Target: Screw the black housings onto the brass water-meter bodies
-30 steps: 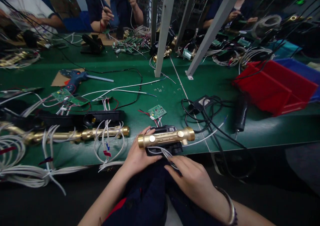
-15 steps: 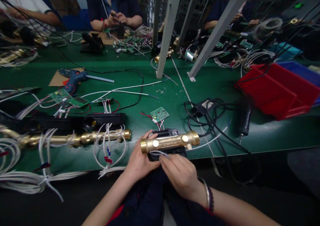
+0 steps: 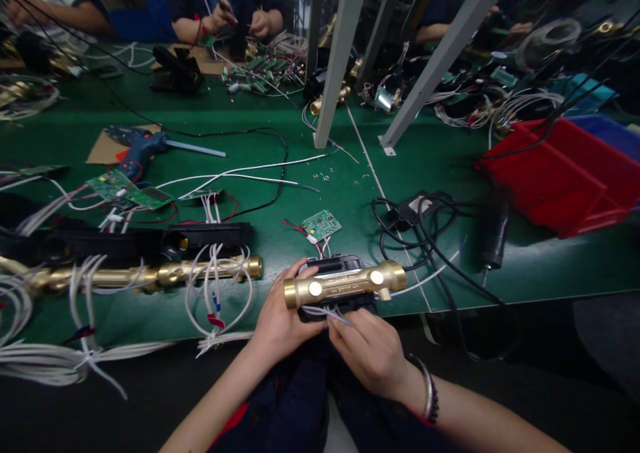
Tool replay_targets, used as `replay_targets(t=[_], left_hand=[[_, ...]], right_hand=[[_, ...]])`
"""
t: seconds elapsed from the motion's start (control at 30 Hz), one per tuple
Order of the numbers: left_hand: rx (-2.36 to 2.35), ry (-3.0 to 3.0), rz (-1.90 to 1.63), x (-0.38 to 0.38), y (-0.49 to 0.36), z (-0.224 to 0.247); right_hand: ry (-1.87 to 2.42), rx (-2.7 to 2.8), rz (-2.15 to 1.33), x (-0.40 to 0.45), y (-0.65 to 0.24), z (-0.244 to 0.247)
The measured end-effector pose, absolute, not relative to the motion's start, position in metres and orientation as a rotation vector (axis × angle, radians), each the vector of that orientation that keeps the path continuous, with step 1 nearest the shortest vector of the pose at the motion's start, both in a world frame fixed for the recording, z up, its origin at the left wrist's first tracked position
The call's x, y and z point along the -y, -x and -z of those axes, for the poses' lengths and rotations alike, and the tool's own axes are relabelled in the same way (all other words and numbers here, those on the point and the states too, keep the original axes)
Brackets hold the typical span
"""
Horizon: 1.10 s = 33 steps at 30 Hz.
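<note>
A brass pipe fitting (image 3: 350, 284) with threaded ends lies across a black plastic housing (image 3: 367, 302) at the table's front edge. My left hand (image 3: 283, 316) is wrapped round the left end of this assembly, fingers behind and thumb in front. Below the fitting, my right hand (image 3: 370, 346) is closed, its thumb and forefinger pinching a grey cable (image 3: 337, 315) that comes from the housing's front side. Just behind the housing a small green circuit board (image 3: 323, 225) lies on the table, joined by short wires. Red and black leads stick out from its left.
More brass fittings (image 3: 195, 269) with black housings and cable loops line the left. A blue glue gun (image 3: 143, 151) lies behind them. On the right are a black electric screwdriver (image 3: 493, 239), tangled black cord and a red bin (image 3: 565, 179). Metal posts (image 3: 340, 66) rise mid-table; co-workers sit opposite.
My right hand has shifted slightly right, still pinching the cable. The fitting's right end sits a little farther right. Across the table, a co-worker's hands have moved apart.
</note>
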<state>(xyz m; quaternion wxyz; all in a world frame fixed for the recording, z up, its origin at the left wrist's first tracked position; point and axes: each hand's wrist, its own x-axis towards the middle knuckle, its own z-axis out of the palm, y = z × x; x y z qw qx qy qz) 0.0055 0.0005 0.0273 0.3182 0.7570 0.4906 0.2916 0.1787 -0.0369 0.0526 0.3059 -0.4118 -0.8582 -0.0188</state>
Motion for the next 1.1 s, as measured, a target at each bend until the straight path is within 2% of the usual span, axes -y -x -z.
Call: replay_targets(t=[0.37,0.63,0.8,0.87,1.0,1.1], left_hand=[[-1.276,-1.969,-0.781,-0.001,-0.006,-0.027],[-1.244,-1.970,-0.793,-0.001,-0.006,-0.029],[-1.174,-2.031,-0.653,-0.001,-0.001,-0.036],[-1.198,-1.999,-0.621,-0.001,-0.001,-0.035],[-1.288,-1.932,-0.632,0.001,-0.004,-0.029],[-1.279,-1.949,-0.653,0.000,-0.008,-0.027]], right_hand=[[1.224,2.457,-0.170,0.034,-0.174,-0.072],[1.044,2.635,-0.005,0.053,-0.191,-0.058],[0.988,2.769,0.279,0.054,-0.186,-0.058],[0.973,2.781,0.283,0.051,-0.187,-0.061],[1.004,2.551,0.013,0.042,-0.199,-0.069],[1.160,2.304,-0.013,0.038,-0.200,-0.073]])
